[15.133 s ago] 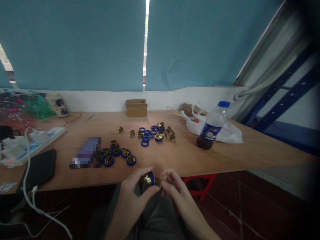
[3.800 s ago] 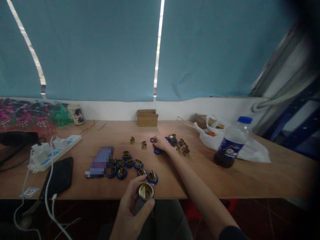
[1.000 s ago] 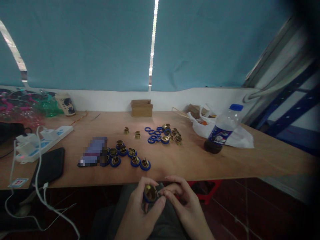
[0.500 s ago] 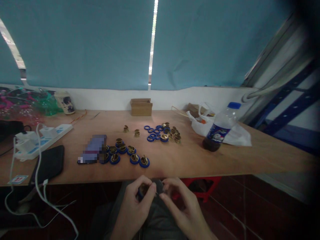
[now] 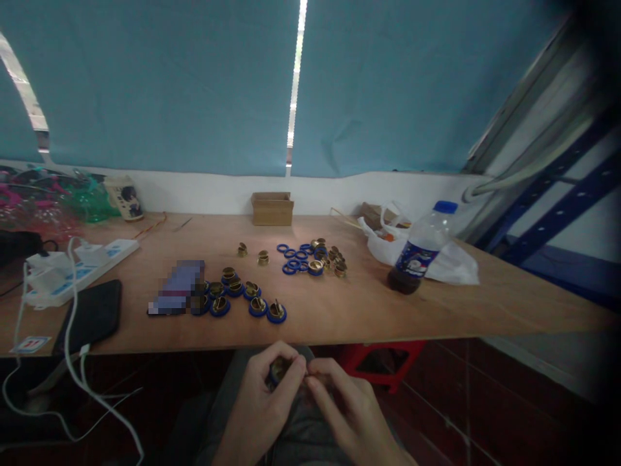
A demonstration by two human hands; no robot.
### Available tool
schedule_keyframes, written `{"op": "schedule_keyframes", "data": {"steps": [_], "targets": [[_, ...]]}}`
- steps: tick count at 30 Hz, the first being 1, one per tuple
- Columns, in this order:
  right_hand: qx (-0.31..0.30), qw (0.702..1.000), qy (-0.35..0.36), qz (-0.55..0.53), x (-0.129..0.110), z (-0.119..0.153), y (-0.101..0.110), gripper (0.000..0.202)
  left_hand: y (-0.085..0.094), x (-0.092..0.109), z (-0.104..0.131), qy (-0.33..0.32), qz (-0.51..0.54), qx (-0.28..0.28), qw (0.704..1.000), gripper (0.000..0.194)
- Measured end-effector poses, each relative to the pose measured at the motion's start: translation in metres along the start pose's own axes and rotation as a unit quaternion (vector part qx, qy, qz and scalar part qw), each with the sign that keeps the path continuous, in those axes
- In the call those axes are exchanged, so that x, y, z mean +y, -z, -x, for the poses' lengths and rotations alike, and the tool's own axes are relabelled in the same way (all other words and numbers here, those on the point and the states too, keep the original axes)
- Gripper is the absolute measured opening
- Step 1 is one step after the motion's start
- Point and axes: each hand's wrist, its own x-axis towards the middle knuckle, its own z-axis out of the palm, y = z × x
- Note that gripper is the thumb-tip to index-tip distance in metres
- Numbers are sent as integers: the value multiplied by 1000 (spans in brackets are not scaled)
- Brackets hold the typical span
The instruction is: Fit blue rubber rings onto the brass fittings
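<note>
Below the table's front edge, my left hand (image 5: 269, 395) is closed around a blue-rimmed brass piece (image 5: 277, 370), partly hidden by the fingers. My right hand (image 5: 342, 401) is pinched at its thumb and forefinger, close against the left fingertips; what it grips is too small to make out. On the table lie several blue-rimmed brass pieces (image 5: 276, 312) left of centre. Farther back are two bare brass pieces (image 5: 262, 257), loose blue rings (image 5: 290, 267) and a cluster of brass pieces (image 5: 340, 268).
A phone (image 5: 178, 288), a power strip (image 5: 104, 262) with white cables and a black device (image 5: 94, 317) lie left. Behind stands a cardboard box (image 5: 272, 211). A cola bottle (image 5: 420, 249) and plastic bag (image 5: 453, 264) are right; a red stool (image 5: 383, 362) is below.
My right hand has moved in against the left fingertips, and its thumb and forefinger have closed together. The view has shifted slightly. The left hand keeps its hold.
</note>
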Motion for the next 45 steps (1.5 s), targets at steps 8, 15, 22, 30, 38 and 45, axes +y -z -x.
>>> {"op": "schedule_keyframes", "data": {"steps": [8,15,22,30,38,45], "targets": [[13,998,-31,-54,-4,-4,3,22,3,-3,5,-9,-12,-46,999,15],[43,974,-122,-185,6,-5,3,32,15,-5,20,4,-15,-125,992,58],[15,927,-180,-328,4,-9,5,38,13,-10,11,17,-3,-120,993,69],[-45,874,-190,-445,10,-6,8,34,11,-2,6,19,45,-79,996,36],[-32,839,-229,-492,11,-6,6,32,16,-6,8,-4,-20,-93,995,46],[-25,810,-223,-542,15,-6,6,31,18,-2,6,-26,-29,-95,995,47]]}}
